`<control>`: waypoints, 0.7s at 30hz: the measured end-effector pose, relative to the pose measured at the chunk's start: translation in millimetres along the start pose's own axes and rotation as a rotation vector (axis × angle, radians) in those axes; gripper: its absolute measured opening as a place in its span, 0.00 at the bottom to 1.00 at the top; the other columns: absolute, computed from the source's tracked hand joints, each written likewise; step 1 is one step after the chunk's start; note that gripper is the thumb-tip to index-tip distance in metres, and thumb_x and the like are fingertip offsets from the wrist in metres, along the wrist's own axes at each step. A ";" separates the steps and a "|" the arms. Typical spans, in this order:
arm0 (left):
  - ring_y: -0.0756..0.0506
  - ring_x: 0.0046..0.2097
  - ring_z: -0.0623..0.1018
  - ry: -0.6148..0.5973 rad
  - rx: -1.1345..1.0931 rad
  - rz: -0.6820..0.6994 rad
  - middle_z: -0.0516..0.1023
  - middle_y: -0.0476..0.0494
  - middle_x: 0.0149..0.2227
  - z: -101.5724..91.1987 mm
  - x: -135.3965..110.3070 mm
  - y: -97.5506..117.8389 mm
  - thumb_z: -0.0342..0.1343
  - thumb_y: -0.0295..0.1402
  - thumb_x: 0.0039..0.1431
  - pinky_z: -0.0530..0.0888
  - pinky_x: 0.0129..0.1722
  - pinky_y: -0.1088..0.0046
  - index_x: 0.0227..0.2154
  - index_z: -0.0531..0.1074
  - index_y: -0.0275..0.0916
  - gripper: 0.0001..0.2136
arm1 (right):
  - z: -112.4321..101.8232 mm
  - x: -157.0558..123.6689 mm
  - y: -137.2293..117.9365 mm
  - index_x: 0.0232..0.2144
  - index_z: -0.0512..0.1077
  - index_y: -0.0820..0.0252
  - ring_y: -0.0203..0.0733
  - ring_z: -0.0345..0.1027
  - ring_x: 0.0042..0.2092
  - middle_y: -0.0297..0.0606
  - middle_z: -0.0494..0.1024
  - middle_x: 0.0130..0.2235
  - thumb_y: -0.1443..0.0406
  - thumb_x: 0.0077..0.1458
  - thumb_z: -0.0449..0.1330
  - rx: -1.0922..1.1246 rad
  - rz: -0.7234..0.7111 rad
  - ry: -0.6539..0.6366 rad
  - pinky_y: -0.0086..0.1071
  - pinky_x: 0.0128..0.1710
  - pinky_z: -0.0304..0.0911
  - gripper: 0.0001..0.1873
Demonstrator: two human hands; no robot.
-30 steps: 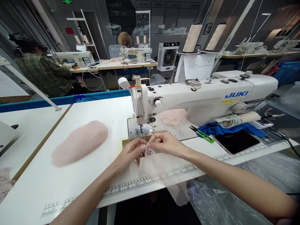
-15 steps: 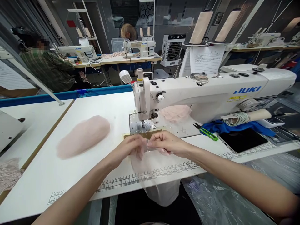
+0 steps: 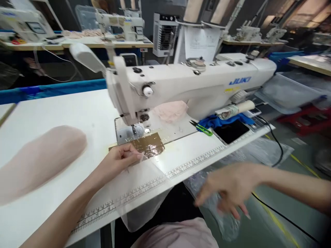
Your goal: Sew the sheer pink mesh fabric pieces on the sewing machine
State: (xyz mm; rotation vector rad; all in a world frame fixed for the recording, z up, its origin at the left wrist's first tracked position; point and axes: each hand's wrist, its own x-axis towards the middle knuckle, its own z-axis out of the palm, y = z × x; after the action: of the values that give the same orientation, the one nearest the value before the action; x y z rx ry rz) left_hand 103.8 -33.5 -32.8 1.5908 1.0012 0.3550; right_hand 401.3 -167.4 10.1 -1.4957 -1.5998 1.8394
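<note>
My left hand [image 3: 121,160] pinches the edge of a piece of sheer pale fabric [image 3: 144,175] in front of the needle area. The fabric drapes over the table's front edge, across the printed ruler [image 3: 186,167]. Off the table to the right, my right hand [image 3: 230,187] hangs in the air, blurred, its fingers apart and nothing in them. Behind my left hand stands a white sewing machine [image 3: 181,82], with a brown taped patch [image 3: 147,143] before its metal plate. Pale pink fabric [image 3: 170,111] lies bunched under the machine's arm.
An oval pile of pinkish sheer fabric [image 3: 49,153] lies on the left of the table. Green thread snips [image 3: 203,129], blue cloth [image 3: 214,121] and a dark-screened tablet [image 3: 231,131] lie to the right. Clear plastic [image 3: 227,220] and a black cable [image 3: 280,151] are beyond the edge.
My right hand has let go of the fabric and swung right, past the table edge. My left hand still pinches it. The view has turned right.
</note>
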 end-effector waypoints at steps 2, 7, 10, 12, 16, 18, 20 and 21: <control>0.53 0.20 0.62 0.035 0.035 0.004 0.63 0.53 0.18 0.2 -0.4 -5.3 0.59 0.49 0.52 0.58 0.19 0.79 0.24 0.69 0.39 0.17 | 0.7 2.9 -5.1 0.36 0.75 0.63 0.30 0.69 0.24 0.34 0.78 0.30 0.54 0.49 0.66 0.040 0.033 0.039 0.22 0.22 0.63 0.19; 0.54 0.20 0.60 0.058 0.034 -0.047 0.61 0.54 0.18 -0.1 2.2 -14.8 0.61 0.50 0.51 0.56 0.19 0.79 0.26 0.70 0.39 0.18 | -21.7 24.9 -21.4 0.43 0.74 0.64 0.31 0.73 0.28 0.40 0.79 0.39 0.57 0.52 0.63 0.094 0.067 0.027 0.23 0.26 0.66 0.19; 0.54 0.21 0.59 0.091 0.020 -0.023 0.61 0.54 0.18 4.1 1.1 -12.3 0.61 0.50 0.51 0.55 0.20 0.79 0.26 0.70 0.38 0.18 | -24.8 45.8 -30.9 0.45 0.73 0.64 0.32 0.74 0.30 0.44 0.77 0.46 0.60 0.54 0.62 0.070 0.005 -0.028 0.25 0.27 0.69 0.18; 0.54 0.21 0.58 0.115 0.015 0.013 0.59 0.55 0.18 8.3 -1.1 -8.4 0.60 0.49 0.52 0.54 0.20 0.79 0.26 0.69 0.38 0.17 | -15.8 64.6 -35.0 0.48 0.72 0.63 0.30 0.73 0.28 0.45 0.75 0.50 0.61 0.52 0.63 0.067 -0.073 0.043 0.24 0.25 0.69 0.21; 0.54 0.20 0.56 0.190 0.010 0.072 0.56 0.57 0.17 14.9 -4.8 -2.9 0.59 0.46 0.54 0.54 0.20 0.79 0.26 0.69 0.38 0.15 | 7.7 106.8 -38.7 0.46 0.71 0.60 0.27 0.67 0.20 0.41 0.76 0.47 0.57 0.47 0.68 0.018 -0.190 0.048 0.22 0.13 0.58 0.24; 0.54 0.21 0.57 0.239 0.010 0.111 0.56 0.57 0.17 15.3 -5.6 -3.1 0.59 0.44 0.55 0.56 0.21 0.79 0.27 0.69 0.37 0.14 | 11.6 125.5 -40.9 0.38 0.73 0.62 0.26 0.64 0.17 0.35 0.78 0.35 0.56 0.48 0.67 -0.049 -0.253 0.059 0.21 0.13 0.57 0.18; 0.54 0.22 0.57 0.276 0.002 0.135 0.57 0.57 0.18 14.5 -5.8 -4.7 0.59 0.43 0.55 0.57 0.22 0.79 0.27 0.69 0.37 0.13 | 9.6 139.8 -44.1 0.32 0.74 0.62 0.25 0.61 0.16 0.31 0.76 0.28 0.56 0.51 0.65 -0.114 -0.304 0.098 0.21 0.14 0.57 0.14; 0.54 0.22 0.57 0.290 -0.003 0.140 0.56 0.57 0.18 14.0 -5.7 -5.8 0.59 0.43 0.56 0.57 0.22 0.79 0.27 0.69 0.38 0.13 | 7.6 145.0 -45.7 0.30 0.74 0.62 0.25 0.61 0.16 0.31 0.76 0.27 0.57 0.53 0.64 -0.141 -0.323 0.119 0.21 0.14 0.57 0.12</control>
State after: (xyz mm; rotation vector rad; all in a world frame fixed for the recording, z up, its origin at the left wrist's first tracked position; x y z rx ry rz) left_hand 107.9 -47.1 -40.5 1.6405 1.1082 0.6982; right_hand 315.5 -46.7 -25.2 -1.2820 -1.8193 1.4635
